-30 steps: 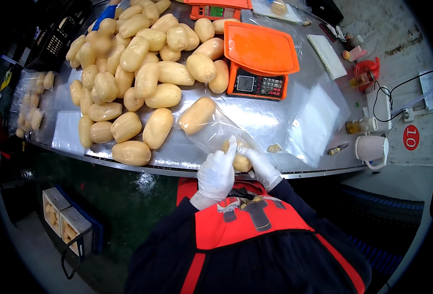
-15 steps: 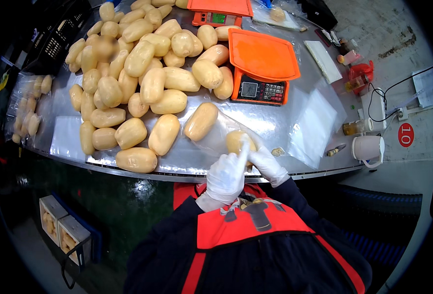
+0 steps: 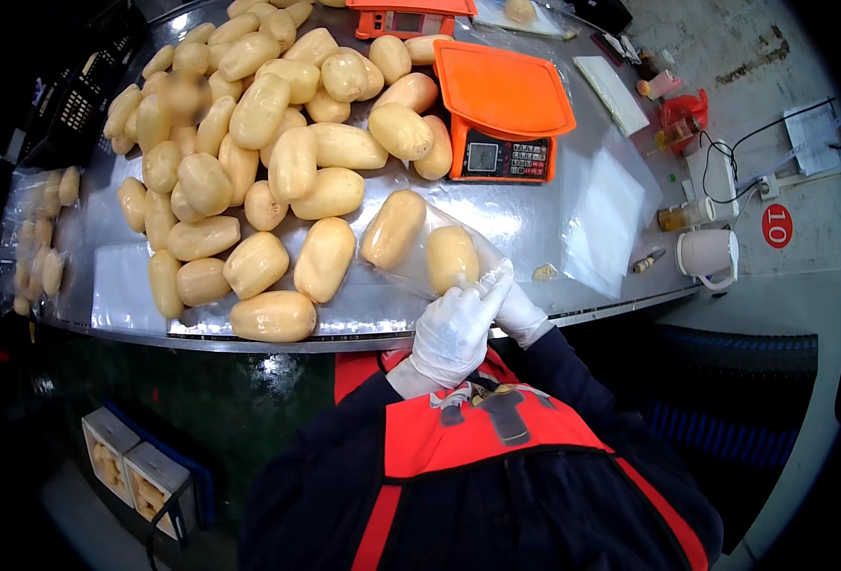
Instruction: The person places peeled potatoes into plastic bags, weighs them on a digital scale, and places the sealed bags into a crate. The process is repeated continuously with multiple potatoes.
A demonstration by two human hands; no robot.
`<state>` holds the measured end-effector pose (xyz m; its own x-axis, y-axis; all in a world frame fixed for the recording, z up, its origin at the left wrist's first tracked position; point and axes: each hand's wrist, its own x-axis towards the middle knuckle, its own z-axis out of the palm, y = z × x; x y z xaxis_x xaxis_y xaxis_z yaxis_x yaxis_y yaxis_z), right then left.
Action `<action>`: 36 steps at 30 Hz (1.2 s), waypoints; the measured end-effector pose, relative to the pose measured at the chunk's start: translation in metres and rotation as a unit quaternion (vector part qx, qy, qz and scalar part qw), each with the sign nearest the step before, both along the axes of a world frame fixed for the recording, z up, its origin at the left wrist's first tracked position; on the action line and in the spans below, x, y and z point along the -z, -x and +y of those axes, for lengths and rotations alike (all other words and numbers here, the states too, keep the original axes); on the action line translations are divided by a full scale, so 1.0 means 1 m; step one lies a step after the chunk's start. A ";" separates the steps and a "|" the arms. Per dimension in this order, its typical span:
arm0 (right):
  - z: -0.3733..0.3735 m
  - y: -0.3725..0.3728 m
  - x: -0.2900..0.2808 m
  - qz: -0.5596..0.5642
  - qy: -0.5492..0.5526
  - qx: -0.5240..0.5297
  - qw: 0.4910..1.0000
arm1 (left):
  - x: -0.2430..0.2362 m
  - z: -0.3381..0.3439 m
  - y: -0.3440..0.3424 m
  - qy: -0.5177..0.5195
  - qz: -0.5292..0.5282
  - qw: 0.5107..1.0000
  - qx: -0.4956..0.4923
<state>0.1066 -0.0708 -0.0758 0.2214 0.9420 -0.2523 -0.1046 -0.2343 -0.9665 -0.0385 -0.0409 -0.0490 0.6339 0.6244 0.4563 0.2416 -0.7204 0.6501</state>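
A clear plastic bag [image 3: 420, 271] lies near the table's front edge, holding two oblong pale peeled tubers, one at its far left end [image 3: 392, 228] and one nearer my hands [image 3: 453, 255]. My gloved left hand [image 3: 460, 328] is closed on the bag's near end, just below the second tuber, its fingers pointing forward. My gloved right hand [image 3: 520, 309] grips the bag right beside it, its fingertips partly hidden by the left. A big pile of similar tubers [image 3: 260, 112] spreads to the left, and a small pale scrap [image 3: 544, 273] lies right of my hands.
Orange scales [image 3: 503, 84] [image 3: 406, 21] stand behind. Flat bags [image 3: 606, 219] [image 3: 127, 285] lie on the steel table [image 3: 373, 324]. A pale mug [image 3: 701, 255], jar [image 3: 687, 214] and cables are at right. Bagged tubers [image 3: 44, 238], black crates [image 3: 78, 86] are at left, white boxes [image 3: 149, 466] on the floor.
The nearer tuber in the bag has moved away from my hands, toward the other one, and shows more. Both hands stay on the bag's near end; the view has shifted slightly.
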 end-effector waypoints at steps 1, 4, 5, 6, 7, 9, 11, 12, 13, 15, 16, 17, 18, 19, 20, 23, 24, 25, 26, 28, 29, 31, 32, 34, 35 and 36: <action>0.007 0.003 -0.004 -0.066 -0.014 -0.003 0.998 | 0.001 0.004 0.000 -0.007 -0.041 0.999 0.004; 0.024 0.012 -0.010 -0.263 -0.051 -0.014 0.963 | -0.007 0.009 0.005 0.007 0.008 0.999 0.053; 0.027 0.015 -0.010 -0.326 -0.061 -0.018 0.943 | -0.006 0.010 0.006 0.007 0.012 0.998 0.060; 0.028 0.017 -0.004 -0.225 -0.031 0.008 0.974 | -0.004 0.010 0.007 0.006 0.015 0.998 0.067; 0.029 0.018 0.004 -0.120 -0.002 0.036 0.992 | -0.003 0.010 0.008 0.006 0.018 0.997 0.074; 0.028 0.022 0.011 0.068 0.019 0.084 0.994 | -0.001 0.011 0.007 0.026 0.023 0.996 0.080; 0.025 0.026 0.012 0.232 0.001 0.125 0.965 | 0.000 0.012 0.006 0.045 0.022 0.995 0.087; 0.022 0.025 0.017 0.207 0.011 0.127 0.970 | -0.001 0.012 0.007 0.053 0.017 0.994 0.091; 0.016 0.023 0.024 0.180 0.022 0.133 0.974 | -0.001 0.013 0.006 0.063 0.012 0.993 0.101; 0.008 0.020 0.036 0.137 0.043 0.145 0.979 | 0.005 0.018 0.003 0.094 -0.025 0.989 0.111; 0.008 0.020 0.038 0.119 0.044 0.140 0.982 | 0.007 0.020 0.002 0.104 -0.040 0.987 0.112; 0.007 0.021 0.042 0.099 0.046 0.134 0.985 | 0.005 0.021 0.001 0.110 -0.063 0.985 0.117; 0.004 0.021 0.041 0.087 0.047 0.125 0.987 | 0.005 0.018 0.002 0.103 -0.054 0.986 0.124; 0.004 0.023 0.041 0.071 0.042 0.110 0.990 | 0.004 0.017 0.006 0.090 -0.040 0.986 0.132; 0.006 0.024 0.039 0.048 0.034 0.092 0.994 | 0.002 0.014 0.010 0.077 -0.027 0.987 0.140; 0.018 0.021 0.033 -0.084 -0.008 0.022 0.996 | -0.001 0.008 0.015 0.087 -0.011 0.984 0.156; 0.022 0.019 0.027 -0.141 -0.027 0.000 0.990 | -0.005 0.010 0.016 0.068 -0.019 0.988 0.134; 0.027 0.015 0.020 -0.214 -0.048 -0.029 0.975 | -0.013 0.016 0.015 0.049 -0.028 0.992 0.115; 0.028 0.011 0.012 -0.294 -0.073 -0.060 0.951 | -0.018 0.022 0.014 0.031 -0.037 0.994 0.094; 0.018 0.006 -0.005 -0.260 -0.160 -0.020 0.952 | -0.028 0.043 0.015 0.140 -0.094 0.984 0.048; 0.011 0.006 -0.038 -0.075 -0.042 -0.028 0.996 | -0.034 0.053 0.018 0.221 -0.126 0.967 0.024; -0.015 -0.010 -0.062 -0.112 -0.180 0.070 0.975 | -0.066 0.066 0.015 0.335 -0.147 0.931 0.015; -0.034 -0.023 -0.080 -0.075 -0.183 0.082 0.977 | -0.074 0.067 0.014 0.325 -0.147 0.934 0.022; -0.067 -0.050 -0.096 -0.211 -0.157 0.121 0.957 | -0.098 0.050 -0.002 0.385 -0.208 0.899 0.012; -0.085 -0.062 -0.099 -0.272 -0.133 0.141 0.942 | -0.101 0.046 -0.006 0.355 -0.196 0.913 0.038; -0.106 -0.073 -0.106 -0.219 -0.006 0.085 0.972 | -0.111 0.033 -0.018 0.376 -0.187 0.906 0.048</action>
